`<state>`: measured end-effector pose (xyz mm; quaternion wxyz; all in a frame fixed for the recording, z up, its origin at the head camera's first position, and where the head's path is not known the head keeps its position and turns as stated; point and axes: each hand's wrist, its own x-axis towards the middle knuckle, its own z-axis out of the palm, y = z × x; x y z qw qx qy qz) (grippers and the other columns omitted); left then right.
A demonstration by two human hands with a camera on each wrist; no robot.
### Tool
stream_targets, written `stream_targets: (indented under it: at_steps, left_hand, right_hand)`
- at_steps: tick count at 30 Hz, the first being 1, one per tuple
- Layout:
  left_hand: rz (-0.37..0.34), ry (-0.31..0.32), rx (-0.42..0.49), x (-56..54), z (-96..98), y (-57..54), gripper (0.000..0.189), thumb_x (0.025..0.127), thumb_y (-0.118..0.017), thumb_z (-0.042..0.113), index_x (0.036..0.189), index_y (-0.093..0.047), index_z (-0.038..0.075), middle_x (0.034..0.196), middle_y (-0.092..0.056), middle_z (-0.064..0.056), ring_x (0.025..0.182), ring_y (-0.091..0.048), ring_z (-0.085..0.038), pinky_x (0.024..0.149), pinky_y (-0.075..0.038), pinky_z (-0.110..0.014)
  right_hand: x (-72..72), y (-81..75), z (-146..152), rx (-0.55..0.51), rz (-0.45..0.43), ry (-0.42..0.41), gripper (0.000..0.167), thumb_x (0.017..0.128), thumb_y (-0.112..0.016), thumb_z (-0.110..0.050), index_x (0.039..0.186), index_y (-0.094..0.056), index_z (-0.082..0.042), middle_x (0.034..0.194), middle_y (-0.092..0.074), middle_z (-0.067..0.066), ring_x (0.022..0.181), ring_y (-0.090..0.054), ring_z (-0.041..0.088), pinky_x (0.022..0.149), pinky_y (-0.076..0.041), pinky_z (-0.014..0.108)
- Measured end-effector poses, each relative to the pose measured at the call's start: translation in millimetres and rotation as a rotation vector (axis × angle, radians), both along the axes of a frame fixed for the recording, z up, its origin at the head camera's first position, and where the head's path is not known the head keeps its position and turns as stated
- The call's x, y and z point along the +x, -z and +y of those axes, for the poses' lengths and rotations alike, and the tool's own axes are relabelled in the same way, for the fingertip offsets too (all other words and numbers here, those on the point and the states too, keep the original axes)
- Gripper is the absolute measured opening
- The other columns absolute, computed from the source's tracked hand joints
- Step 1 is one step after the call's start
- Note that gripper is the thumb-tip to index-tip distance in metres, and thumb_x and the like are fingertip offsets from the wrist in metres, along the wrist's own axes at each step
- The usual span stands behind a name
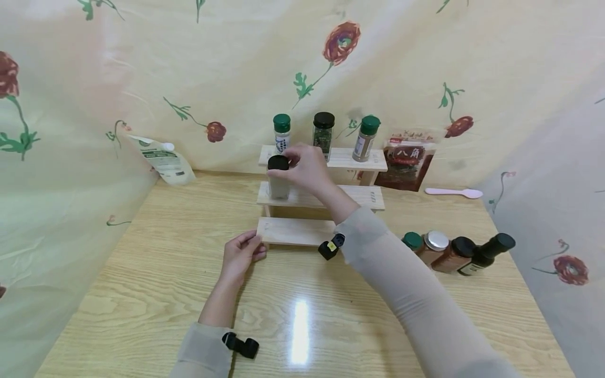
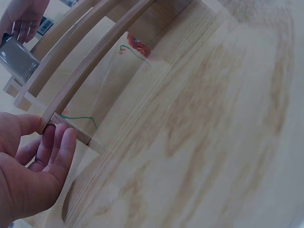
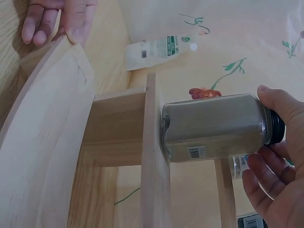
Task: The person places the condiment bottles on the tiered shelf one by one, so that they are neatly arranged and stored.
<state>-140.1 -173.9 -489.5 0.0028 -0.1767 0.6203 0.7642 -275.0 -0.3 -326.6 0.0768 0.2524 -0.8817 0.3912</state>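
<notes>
- Right hand [image 1: 307,165]: grasping, thumb and fingers pinching the black cap [image 1: 278,161] of a clear jar [image 1: 279,188] of greyish powder.
- That jar: directly below the right grip, upright, at the left end of the rack's middle board [image 1: 340,195]; base appears to meet the wood in the right wrist view.
- Left hand [image 1: 243,252]: grasping too, thumb above and fingers beneath the left end of the bottom board [image 1: 298,231]; nearer the wearer than the right grip and left of it.
- Just behind the right grip, on the top board [image 1: 344,157]: green-capped white jar [image 1: 282,139]. To the right of the grip, same board: black-capped herb jar [image 1: 323,137], then green-capped brown jar [image 1: 364,144].
- Well right of both grips, close together on the table [image 1: 156,283]: green-lidded jar [image 1: 413,241], silver-lidded jar [image 1: 431,252], black-lidded red jar [image 1: 451,257], dark bottle [image 1: 487,253].
- Farther back, right of the right grip: red pouch [image 1: 405,163] against the floral sheet [image 1: 255,68]; pale pink spoon [image 1: 451,192] beside it.
- Well left of the right grip: white pouch [image 1: 165,163], leaning on the sheet.
</notes>
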Motion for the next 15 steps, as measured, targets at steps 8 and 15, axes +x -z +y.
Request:
stream_targets:
  at_steps: [8, 15]
  left_hand:
    - [0.002, 0.014, -0.004, -0.4, 0.2, 0.8, 0.032, 0.1, -0.062, 0.003, 0.129, -0.06, -0.011, 0.088, -0.067, -0.007, 0.076, -0.069, -0.015, 0.076, -0.066, -0.028]
    - [0.003, 0.009, -0.012, 0.4, 0.1, 0.2, 0.032, 0.1, -0.061, 0.002, 0.13, -0.059, -0.011, 0.09, -0.067, -0.008, 0.078, -0.07, -0.016, 0.077, -0.066, -0.029]
  right_hand:
    - [1.3, -1.7, -0.8, -0.002, -0.075, 0.025, 0.053, 0.077, -0.09, -0.039, 0.115, -0.075, -0.004, 0.105, -0.069, 0.007, 0.089, -0.064, 0.021, 0.074, -0.056, 0.028]
    - [1.6, -2.4, -3.7, 0.067, -0.079, 0.047, 0.054, 0.078, -0.087, -0.047, 0.115, -0.075, -0.009, 0.11, -0.07, 0.005, 0.089, -0.065, 0.016, 0.075, -0.059, 0.027]
